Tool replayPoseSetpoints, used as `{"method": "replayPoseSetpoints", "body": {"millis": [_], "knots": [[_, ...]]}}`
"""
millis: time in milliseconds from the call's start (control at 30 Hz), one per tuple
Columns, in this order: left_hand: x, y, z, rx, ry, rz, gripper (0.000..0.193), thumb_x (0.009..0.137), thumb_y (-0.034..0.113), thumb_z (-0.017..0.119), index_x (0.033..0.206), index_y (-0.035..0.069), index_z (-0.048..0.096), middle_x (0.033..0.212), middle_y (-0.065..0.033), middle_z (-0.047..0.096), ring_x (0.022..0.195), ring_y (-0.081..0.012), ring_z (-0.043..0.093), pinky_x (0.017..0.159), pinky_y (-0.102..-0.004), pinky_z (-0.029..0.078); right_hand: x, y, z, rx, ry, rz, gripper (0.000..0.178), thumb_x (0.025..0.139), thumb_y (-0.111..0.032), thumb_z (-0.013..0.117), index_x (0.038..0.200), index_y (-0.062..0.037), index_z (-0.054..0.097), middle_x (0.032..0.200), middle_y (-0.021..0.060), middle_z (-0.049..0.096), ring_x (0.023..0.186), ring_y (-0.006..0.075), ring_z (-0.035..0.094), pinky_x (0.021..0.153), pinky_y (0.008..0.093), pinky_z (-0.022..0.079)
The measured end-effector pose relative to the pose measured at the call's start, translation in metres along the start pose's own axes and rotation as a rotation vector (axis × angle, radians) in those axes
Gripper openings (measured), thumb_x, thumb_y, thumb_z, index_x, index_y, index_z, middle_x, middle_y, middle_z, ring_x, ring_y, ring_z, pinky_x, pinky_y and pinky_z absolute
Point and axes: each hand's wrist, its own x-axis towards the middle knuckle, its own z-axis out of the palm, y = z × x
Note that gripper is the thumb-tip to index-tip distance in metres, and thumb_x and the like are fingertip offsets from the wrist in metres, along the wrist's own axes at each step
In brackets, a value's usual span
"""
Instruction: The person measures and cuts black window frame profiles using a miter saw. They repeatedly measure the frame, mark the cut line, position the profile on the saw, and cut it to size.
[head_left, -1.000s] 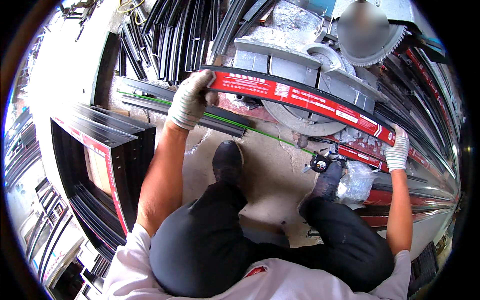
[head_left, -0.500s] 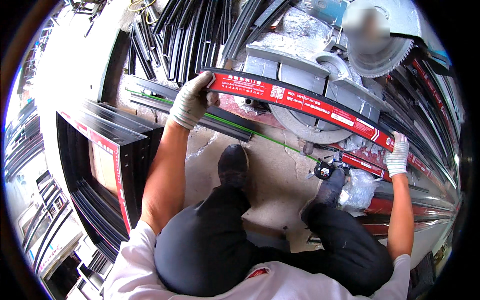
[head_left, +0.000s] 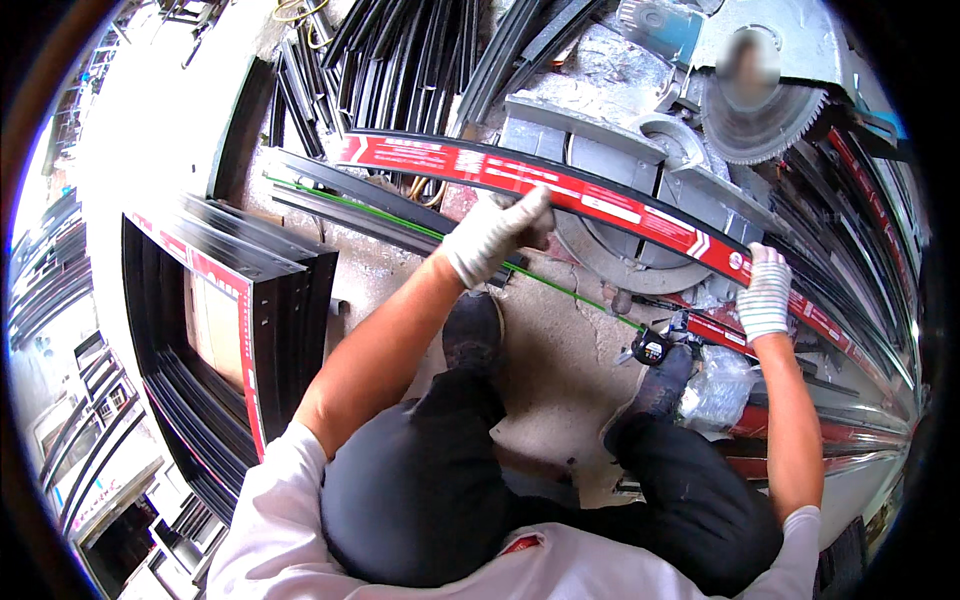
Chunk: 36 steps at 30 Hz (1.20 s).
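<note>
A long black metal profile [head_left: 590,197] with red printed film along its face is held up in front of me, slanting down to the right. My left hand [head_left: 500,232], in a white knit glove, is closed at its lower edge near the middle, with the thumb against the red film. The fingers' far side is hidden. My gloved right hand [head_left: 765,290] wraps round the profile farther right. Behind and partly under the profile sits a mitre saw's grey round table [head_left: 640,262]. Its toothed blade [head_left: 765,125] stands raised at the upper right.
On the floor a black tape measure [head_left: 650,347] has its green blade [head_left: 560,290] run out leftward over more profiles. A stack of black frames [head_left: 250,350] stands at left. Crumpled clear plastic [head_left: 718,388] lies by my right shoe. Black offcuts [head_left: 410,70] are heaped behind.
My left hand has moved from the profile's left end rightward to near its middle. The profile has shifted left, and my right hand has come slightly left with it.
</note>
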Motion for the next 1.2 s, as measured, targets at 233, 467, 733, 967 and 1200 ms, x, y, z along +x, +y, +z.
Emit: {"method": "replayPoseSetpoints", "body": {"millis": [233,467,733,967,1200], "knots": [[0.021,-0.009,0.038,-0.085,0.227,-0.102,0.034,0.099,0.042,0.077,0.108,0.011,0.071,0.092,-0.0019,0.070,0.078,-0.0141,0.065,0.074,-0.0331,0.056,0.031,-0.080,-0.016,-0.079,-0.089,0.012,0.055,0.077,-0.014,0.079,0.128,-0.0091,0.060,0.115,0.0155,0.064,0.111,0.0362,0.061,0.096,0.0512,0.048],[0.018,0.004,0.025,-0.095,0.267,0.064,0.031,0.099,0.038,0.078,0.106,0.008,0.072,0.087,-0.0036,0.072,0.072,-0.0149,0.067,0.068,-0.0303,0.056,0.036,-0.085,-0.028,0.024,-0.026,-0.029,0.057,0.075,-0.012,0.080,0.128,-0.0074,0.059,0.116,0.0170,0.064,0.112,0.0382,0.061,0.097,0.0509,0.048],[0.020,0.023,-0.053,-0.268,0.437,0.246,0.023,0.099,0.031,0.077,0.099,0.009,0.070,0.084,-0.0012,0.069,0.071,-0.0147,0.062,0.066,-0.0287,0.051,-0.007,0.040,0.008,0.010,0.009,0.144,0.056,0.078,-0.001,0.073,0.132,-0.0065,0.058,0.123,0.0213,0.063,0.120,0.0434,0.058,0.105,0.0538,0.046],[0.028,0.043,-0.108,-0.526,0.792,0.323,0.033,0.091,0.045,0.085,0.103,0.020,0.068,0.102,0.0032,0.069,0.094,-0.0160,0.062,0.075,-0.0372,0.049,0.015,0.037,0.028,-0.040,-0.005,0.011,0.073,0.065,-0.004,0.085,0.132,-0.0059,0.056,0.122,0.0199,0.061,0.118,0.0416,0.058,0.104,0.0521,0.046],[0.037,0.030,-0.087,-0.363,0.539,0.193,0.029,0.098,0.038,0.079,0.089,0.015,0.065,0.070,0.0024,0.057,0.056,-0.0128,0.049,0.059,-0.0310,0.046,0.042,0.002,0.024,-0.081,-0.077,0.039,0.075,0.066,-0.013,0.091,0.131,-0.0078,0.055,0.120,0.0180,0.062,0.117,0.0395,0.060,0.100,0.0529,0.049]]}}
